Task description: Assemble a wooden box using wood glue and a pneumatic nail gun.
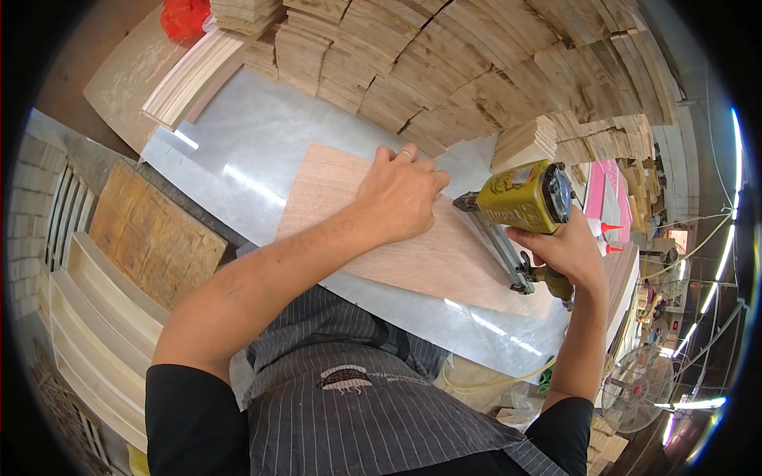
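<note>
A thin reddish-brown wooden panel [321, 190] lies on the shiny metal tabletop in front of me. My left hand [401, 194] is at its far edge, fingers bent and closed over that edge; the fingertips are hidden. A ring is on one finger. To the right, my right hand [567, 250] is wrapped round the handle of a yellow-green nail gun [520, 198]. The gun's dark nose [467, 201] points left toward my left hand, just above the panel's far edge. I cannot tell whether it touches the wood. Its magazine hangs slanting over the panel.
Stacked wooden pieces [444, 71] line the far side of the metal tabletop [262, 119]. Curved strips [194, 83] sit at the far left, near a red bag [184, 20]. Left are a wooden board [155, 230] and pale frames [103, 317]. White bottles with red tips [607, 228] and a fan [637, 389] are right.
</note>
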`<state>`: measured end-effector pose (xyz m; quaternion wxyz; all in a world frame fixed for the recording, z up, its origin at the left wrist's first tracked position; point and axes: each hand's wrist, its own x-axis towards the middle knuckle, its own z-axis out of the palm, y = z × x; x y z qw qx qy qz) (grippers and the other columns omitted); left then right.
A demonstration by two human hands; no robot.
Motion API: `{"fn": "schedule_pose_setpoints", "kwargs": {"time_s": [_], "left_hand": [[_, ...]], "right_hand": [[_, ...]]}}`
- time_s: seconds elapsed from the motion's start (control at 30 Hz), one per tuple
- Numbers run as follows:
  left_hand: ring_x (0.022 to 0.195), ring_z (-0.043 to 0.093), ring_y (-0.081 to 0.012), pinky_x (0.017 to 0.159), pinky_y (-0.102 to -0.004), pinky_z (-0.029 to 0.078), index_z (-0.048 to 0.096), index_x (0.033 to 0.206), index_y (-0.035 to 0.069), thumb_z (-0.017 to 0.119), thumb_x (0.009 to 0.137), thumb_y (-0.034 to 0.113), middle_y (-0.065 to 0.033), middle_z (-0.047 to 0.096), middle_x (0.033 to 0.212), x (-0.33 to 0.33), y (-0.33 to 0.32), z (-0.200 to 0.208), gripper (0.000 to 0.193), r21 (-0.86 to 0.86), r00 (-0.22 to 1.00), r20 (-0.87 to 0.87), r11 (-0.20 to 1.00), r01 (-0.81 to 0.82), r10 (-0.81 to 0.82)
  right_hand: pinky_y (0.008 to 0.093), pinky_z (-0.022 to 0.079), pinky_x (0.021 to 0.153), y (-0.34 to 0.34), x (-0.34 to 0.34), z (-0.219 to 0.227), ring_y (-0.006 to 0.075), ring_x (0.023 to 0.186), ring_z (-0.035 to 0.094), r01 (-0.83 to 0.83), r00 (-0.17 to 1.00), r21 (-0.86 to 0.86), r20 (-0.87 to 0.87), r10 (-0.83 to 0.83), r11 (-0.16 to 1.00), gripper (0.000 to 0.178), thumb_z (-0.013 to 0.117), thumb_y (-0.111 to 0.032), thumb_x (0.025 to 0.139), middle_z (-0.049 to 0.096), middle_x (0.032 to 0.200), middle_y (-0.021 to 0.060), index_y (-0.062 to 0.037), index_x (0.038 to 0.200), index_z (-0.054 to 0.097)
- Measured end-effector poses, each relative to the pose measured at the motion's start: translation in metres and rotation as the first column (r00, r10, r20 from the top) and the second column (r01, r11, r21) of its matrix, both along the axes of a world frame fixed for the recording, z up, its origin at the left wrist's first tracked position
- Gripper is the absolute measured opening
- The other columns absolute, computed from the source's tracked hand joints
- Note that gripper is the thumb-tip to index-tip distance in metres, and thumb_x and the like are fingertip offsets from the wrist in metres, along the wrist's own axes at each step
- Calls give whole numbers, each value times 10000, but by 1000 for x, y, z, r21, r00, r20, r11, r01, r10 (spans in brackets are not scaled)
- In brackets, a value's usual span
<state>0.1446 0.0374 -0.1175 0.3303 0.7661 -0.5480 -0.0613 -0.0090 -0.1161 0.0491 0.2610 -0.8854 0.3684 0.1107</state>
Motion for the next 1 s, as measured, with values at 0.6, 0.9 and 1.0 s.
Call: {"fn": "schedule_pose_setpoints", "kwargs": {"time_s": [0.6,0.9,1.0], "left_hand": [[1346,391,-418,1115,-616,243,578,1282,1,897,572,588,-267,471,1350,1,23,38,975,386,825,120,791,474,-552],[1328,387,-435,1094,-572,258,585,1219,-13,913,541,562,-330,416,1396,3,22,39,947,365,827,24,775,516,-562],[1335,381,-431,1098,-571,255,585,1219,-14,912,544,564,-329,416,1397,3,22,40,947,369,826,23,772,517,-564]], "right_hand": [[257,500,489,2,2,4,77,553,593,11,1000,59,18,-12,998,405,875,-198,802,708,791,28,-6,1120,712],[251,491,479,3,3,3,75,547,590,35,999,37,-3,-35,999,436,894,-190,784,713,792,32,-2,1130,707],[250,489,476,3,4,4,73,547,592,36,999,27,-22,-35,999,436,892,-189,786,715,794,35,1,1132,706]]}}
